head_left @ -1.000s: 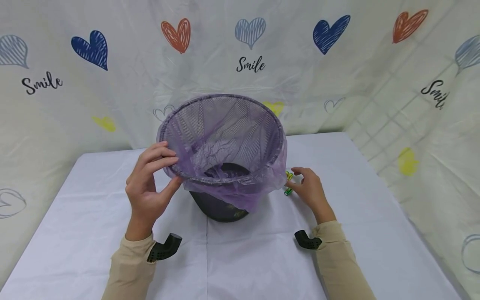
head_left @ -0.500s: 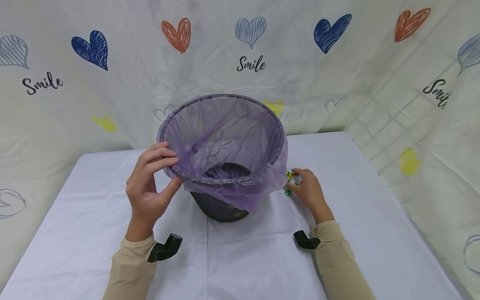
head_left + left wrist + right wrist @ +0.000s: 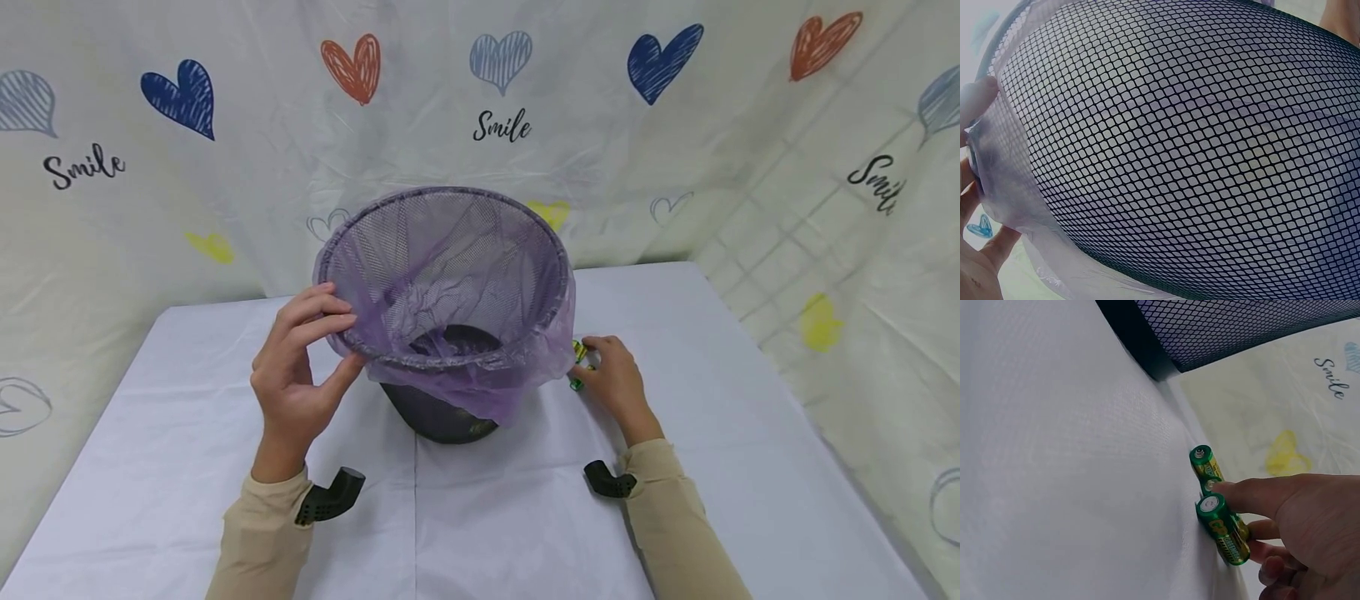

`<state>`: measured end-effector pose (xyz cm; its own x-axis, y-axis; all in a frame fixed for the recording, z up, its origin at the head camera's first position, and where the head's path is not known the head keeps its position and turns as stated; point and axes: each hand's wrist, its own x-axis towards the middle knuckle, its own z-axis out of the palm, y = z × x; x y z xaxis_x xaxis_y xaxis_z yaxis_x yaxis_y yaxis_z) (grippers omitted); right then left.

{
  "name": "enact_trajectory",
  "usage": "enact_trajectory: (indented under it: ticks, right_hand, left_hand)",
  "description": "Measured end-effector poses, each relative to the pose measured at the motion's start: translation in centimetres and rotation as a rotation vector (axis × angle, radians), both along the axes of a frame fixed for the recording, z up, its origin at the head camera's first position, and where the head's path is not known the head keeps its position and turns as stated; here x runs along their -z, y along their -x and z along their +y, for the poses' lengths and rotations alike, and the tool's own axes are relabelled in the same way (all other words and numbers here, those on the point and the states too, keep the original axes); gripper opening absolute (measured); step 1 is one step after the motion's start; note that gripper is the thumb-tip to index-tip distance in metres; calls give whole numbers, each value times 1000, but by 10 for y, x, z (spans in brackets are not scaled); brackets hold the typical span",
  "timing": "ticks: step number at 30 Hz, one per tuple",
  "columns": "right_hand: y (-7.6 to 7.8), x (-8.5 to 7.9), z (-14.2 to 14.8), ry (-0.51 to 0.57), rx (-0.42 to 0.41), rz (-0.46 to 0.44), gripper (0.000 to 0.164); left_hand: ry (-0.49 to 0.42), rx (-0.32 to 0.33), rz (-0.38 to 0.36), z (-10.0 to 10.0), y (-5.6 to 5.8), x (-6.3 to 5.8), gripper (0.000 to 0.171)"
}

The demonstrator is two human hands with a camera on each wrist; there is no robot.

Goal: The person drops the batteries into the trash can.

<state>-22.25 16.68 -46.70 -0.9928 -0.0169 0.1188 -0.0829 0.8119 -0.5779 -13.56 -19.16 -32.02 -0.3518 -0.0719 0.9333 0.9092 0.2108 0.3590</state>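
Observation:
A black mesh waste bin (image 3: 416, 412) stands on the white-covered table, lined with a thin purple plastic bag (image 3: 480, 396) folded over its rim. My left hand (image 3: 296, 387) grips the bagged rim at the left, thumb outside and fingertips over the edge; mesh fills most of the left wrist view. Right of the bin, my right hand (image 3: 618, 379) is at a few green-and-yellow batteries (image 3: 1225, 534) lying close together. In the right wrist view its thumb and fingers pinch among them, seemingly round one battery; the fingers partly hide it.
A white cloth (image 3: 480, 533) covers the table, whose back edge meets a pale curtain (image 3: 427, 125) printed with hearts and "Smile". Each sleeved wrist carries a black camera mount (image 3: 330, 496). The bin's dark base (image 3: 1147, 356) lies a short way from the batteries.
My right wrist has shifted slightly left and the fingers have closed in a little at the batteries. The left hand and the bin have stayed in place.

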Motion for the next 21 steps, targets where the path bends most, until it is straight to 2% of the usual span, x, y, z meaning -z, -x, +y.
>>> enact_trajectory:
  ticks: [11,21]
  right_hand:
    - [0,-13,0,49,-24,80,48]
    - [-9,-31,1,61,-33,166,49]
  left_hand:
    - [-9,7,9,1,2,-3,31]
    - [-11,5,28,2,1,0,31]
